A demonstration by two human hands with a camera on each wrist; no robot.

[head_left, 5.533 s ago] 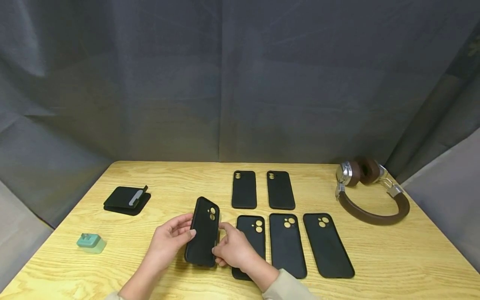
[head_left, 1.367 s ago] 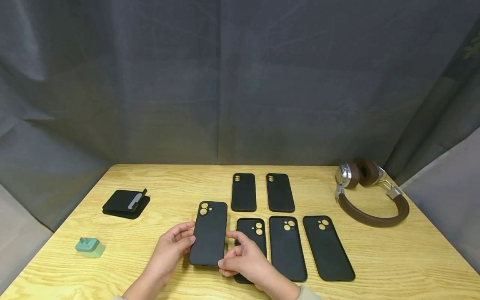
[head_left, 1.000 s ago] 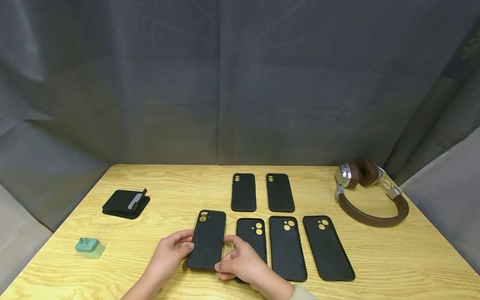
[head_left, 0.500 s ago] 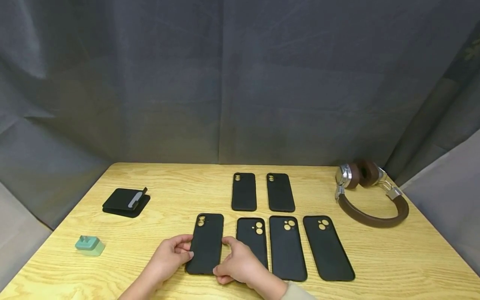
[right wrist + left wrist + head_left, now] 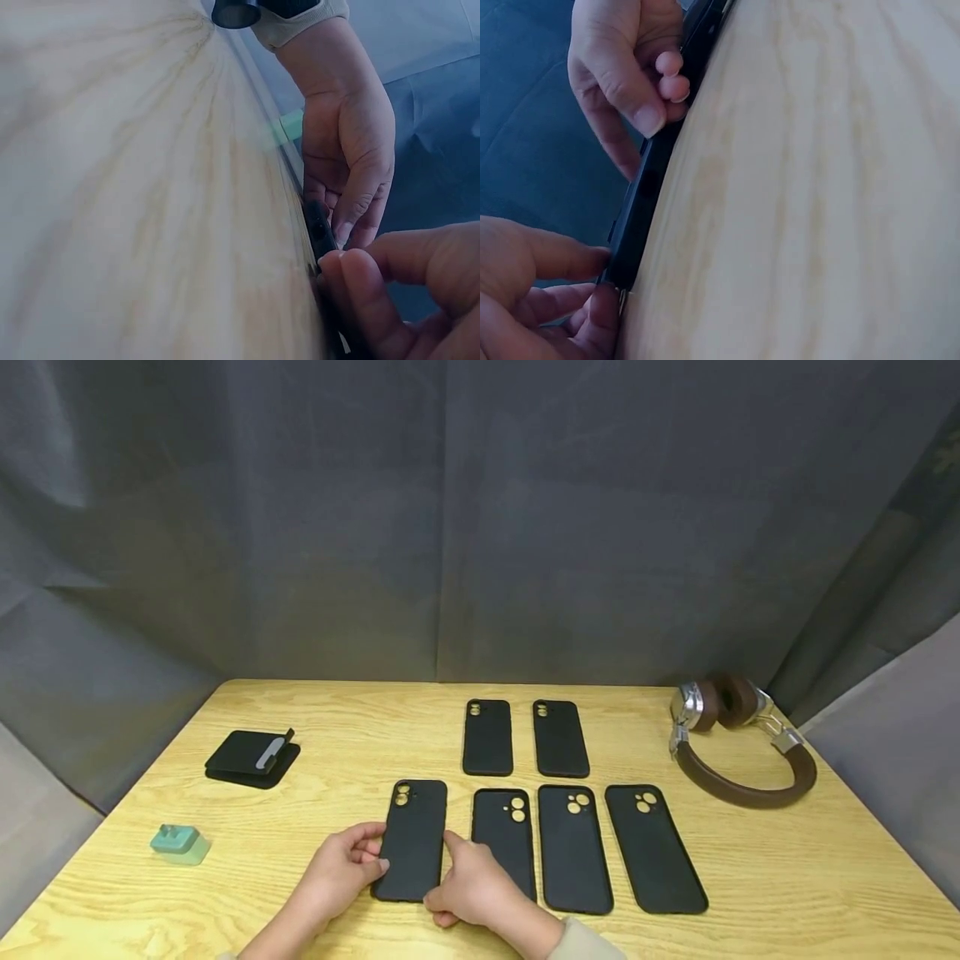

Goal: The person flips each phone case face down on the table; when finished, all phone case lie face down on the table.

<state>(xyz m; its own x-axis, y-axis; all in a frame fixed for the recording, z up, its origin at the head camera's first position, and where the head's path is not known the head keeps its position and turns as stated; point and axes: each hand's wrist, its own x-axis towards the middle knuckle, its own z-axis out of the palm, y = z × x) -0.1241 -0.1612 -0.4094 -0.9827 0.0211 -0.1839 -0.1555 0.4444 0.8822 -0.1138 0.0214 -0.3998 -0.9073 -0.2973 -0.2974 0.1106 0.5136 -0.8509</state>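
A rectangular matte-black phone case [image 5: 410, 843] is at lower centre of the head frame, over a yellow wooden worktop [image 5: 360, 714], left edge pinched by the left hand [image 5: 336, 872], lower right corner by the right hand [image 5: 474, 883]

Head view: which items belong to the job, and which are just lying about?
Likely part of the job:
black phone case, held by left grip and right grip
three phone cases to its right
two phone cases farther back

Likely just lying about:
brown headphones
green plug
black folded item with grey strip
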